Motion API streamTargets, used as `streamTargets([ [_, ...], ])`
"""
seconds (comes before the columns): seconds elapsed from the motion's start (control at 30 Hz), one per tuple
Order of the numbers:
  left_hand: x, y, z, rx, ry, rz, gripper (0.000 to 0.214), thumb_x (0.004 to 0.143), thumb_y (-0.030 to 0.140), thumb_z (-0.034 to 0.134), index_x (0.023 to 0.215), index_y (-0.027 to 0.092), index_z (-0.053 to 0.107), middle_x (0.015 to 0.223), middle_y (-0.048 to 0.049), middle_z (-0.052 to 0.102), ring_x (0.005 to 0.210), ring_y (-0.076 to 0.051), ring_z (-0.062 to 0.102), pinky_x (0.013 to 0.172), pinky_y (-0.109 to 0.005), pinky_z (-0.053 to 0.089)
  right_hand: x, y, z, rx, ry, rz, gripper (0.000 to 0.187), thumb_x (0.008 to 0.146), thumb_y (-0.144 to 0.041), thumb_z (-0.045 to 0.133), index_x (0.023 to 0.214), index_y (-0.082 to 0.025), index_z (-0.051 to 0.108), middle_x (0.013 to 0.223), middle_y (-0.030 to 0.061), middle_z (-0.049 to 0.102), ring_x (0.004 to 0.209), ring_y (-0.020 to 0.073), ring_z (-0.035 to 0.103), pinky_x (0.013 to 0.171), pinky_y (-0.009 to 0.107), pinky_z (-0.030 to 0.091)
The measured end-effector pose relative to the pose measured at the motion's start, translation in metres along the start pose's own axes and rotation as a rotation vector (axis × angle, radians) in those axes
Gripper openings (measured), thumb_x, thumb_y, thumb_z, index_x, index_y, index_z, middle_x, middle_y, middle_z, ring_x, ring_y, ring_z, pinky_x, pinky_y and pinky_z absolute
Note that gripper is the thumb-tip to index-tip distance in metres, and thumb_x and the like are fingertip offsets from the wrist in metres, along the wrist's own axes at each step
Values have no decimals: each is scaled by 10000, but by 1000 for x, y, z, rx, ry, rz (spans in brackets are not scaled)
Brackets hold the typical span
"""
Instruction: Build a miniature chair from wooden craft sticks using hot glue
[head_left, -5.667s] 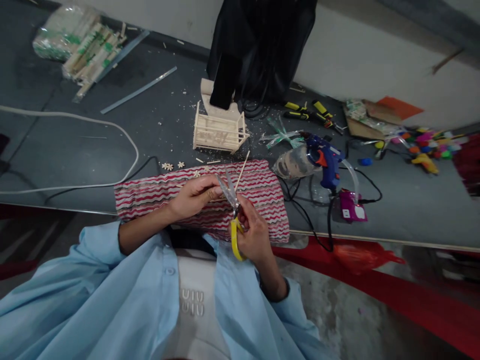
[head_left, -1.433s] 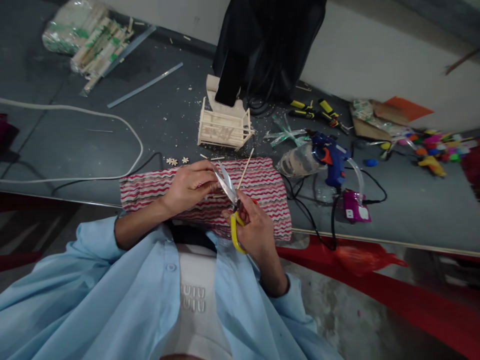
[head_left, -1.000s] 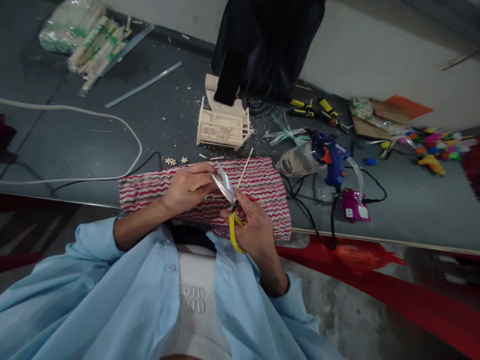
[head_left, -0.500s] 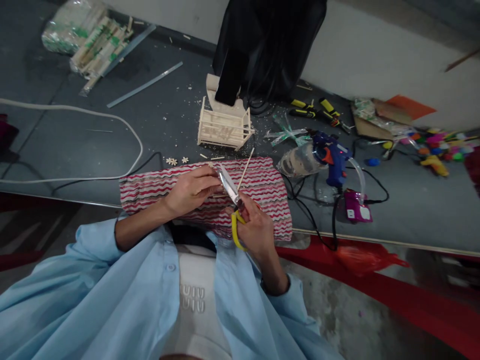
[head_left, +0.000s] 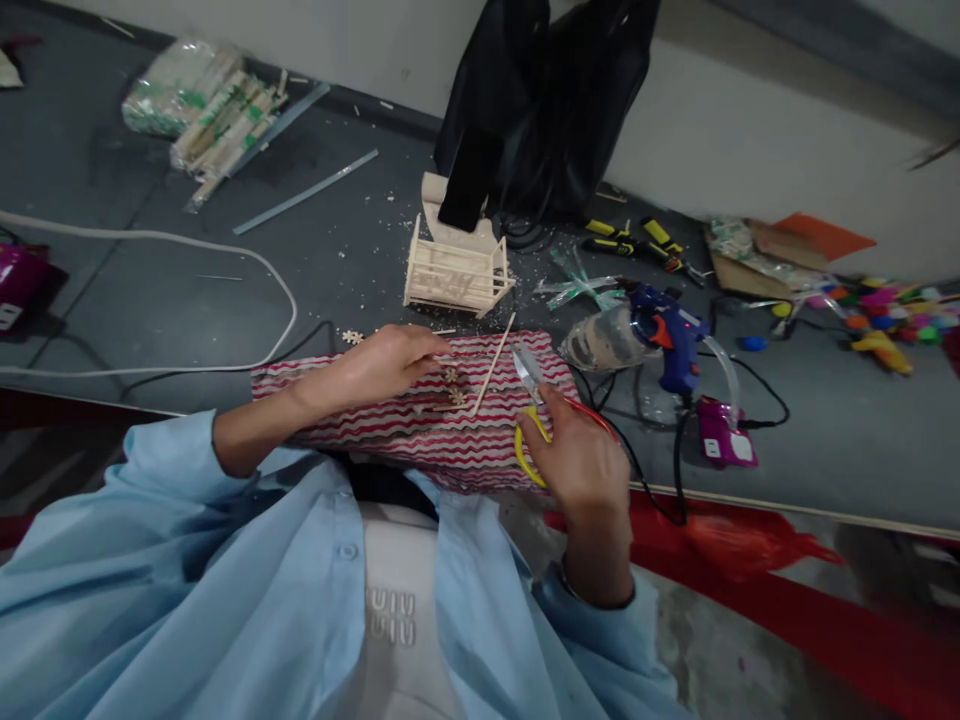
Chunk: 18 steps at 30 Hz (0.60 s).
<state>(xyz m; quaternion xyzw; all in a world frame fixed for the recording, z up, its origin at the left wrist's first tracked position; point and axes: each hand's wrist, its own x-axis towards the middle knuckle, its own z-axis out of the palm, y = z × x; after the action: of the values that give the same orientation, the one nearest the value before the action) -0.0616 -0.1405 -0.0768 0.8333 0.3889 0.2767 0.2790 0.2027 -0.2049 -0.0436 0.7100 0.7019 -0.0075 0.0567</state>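
Observation:
My right hand (head_left: 585, 450) grips a pair of scissors (head_left: 528, 372) with yellow and red handles, at the right end of a red-and-white wavy-striped cloth (head_left: 405, 432). The blades point away from me. Over the cloth's far left part is my left hand (head_left: 386, 360), its fingers bent together; whatever they may hold is hidden. Just right of its fingertips, a small flower-shaped wooden piece (head_left: 451, 376) lies near another flower-shaped piece (head_left: 458, 398). A thin wooden stick (head_left: 495, 362) lies slanted between the hands. Beyond the cloth stands a small wooden stick frame (head_left: 457, 280).
A blue glue gun (head_left: 673, 335) rests on a clear plastic bottle (head_left: 604, 338) at right, with cables near a purple box (head_left: 724, 435). A phone (head_left: 471, 178) leans against a black bag (head_left: 559, 100). Pliers (head_left: 611, 240) and bundled sticks (head_left: 225, 125) lie farther back.
My right hand has moved right with the scissors, away from my left hand. My left hand has shifted slightly, and flower-shaped pieces now show on the cloth. The view has shifted a little.

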Motion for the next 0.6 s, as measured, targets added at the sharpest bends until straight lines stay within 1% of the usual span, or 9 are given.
streamTargets([
  [0.1,8,4,-5,-49,-38,-71,307,907,120,541,1129,176,747,1009,-37,792,922,-162,723,812,-236,504,5,-14,-17,-69,-80,43,414,1028,-367,477,1325,-174,691,1040,191,804,898,323,770,667,359,491],
  [0.23,14,2,-14,-112,-56,-157,298,866,152,586,1127,179,727,877,2,777,786,-134,702,703,-217,461,13,-8,-28,-131,-245,159,407,1034,-368,450,1301,-196,705,1000,173,807,911,318,773,681,351,501],
  [0.27,15,1,-16,-135,-61,-158,267,856,163,598,1091,174,723,856,6,769,763,-129,692,685,-213,453,13,-5,-27,-121,-215,166,402,1033,-369,455,1283,-198,720,998,172,806,910,320,770,693,359,511],
  [0.33,18,1,-18,-177,-87,-155,226,830,177,627,1043,161,703,825,9,752,729,-120,671,661,-206,442,13,-3,-23,-1,-21,78,377,1033,-356,468,1246,-207,741,1035,154,804,936,303,761,756,375,539],
  [0.4,24,3,-19,-201,-98,-150,229,794,171,654,1021,154,681,796,17,731,704,-111,647,646,-201,432,16,-10,-17,230,241,-159,338,1032,-339,503,1244,-217,736,1092,116,793,984,256,742,856,365,552],
  [0.43,27,5,-19,-210,-93,-144,230,777,164,662,1006,153,672,786,22,721,699,-107,636,644,-199,429,19,-15,-14,344,309,-307,324,1028,-349,532,1251,-222,730,1099,98,786,990,234,733,890,353,553],
  [0.47,29,7,-18,-223,-85,-134,226,765,160,666,991,153,664,779,25,713,699,-104,629,645,-198,429,23,-22,-11,426,341,-433,304,1023,-355,556,1231,-229,737,1088,83,778,983,219,725,888,338,555],
  [0.5,32,8,-18,-241,-77,-121,215,756,160,669,971,152,657,770,27,706,697,-102,622,642,-196,429,29,-29,-9,465,385,-498,275,1020,-348,569,1192,-234,751,1069,73,770,973,209,717,878,327,554],
  [0.6,36,8,-19,-311,-75,-94,173,768,201,681,930,153,645,740,27,692,680,-97,615,619,-191,432,48,-46,-5,470,458,-575,221,1013,-306,583,1051,-228,787,996,69,737,945,202,696,843,319,544],
])
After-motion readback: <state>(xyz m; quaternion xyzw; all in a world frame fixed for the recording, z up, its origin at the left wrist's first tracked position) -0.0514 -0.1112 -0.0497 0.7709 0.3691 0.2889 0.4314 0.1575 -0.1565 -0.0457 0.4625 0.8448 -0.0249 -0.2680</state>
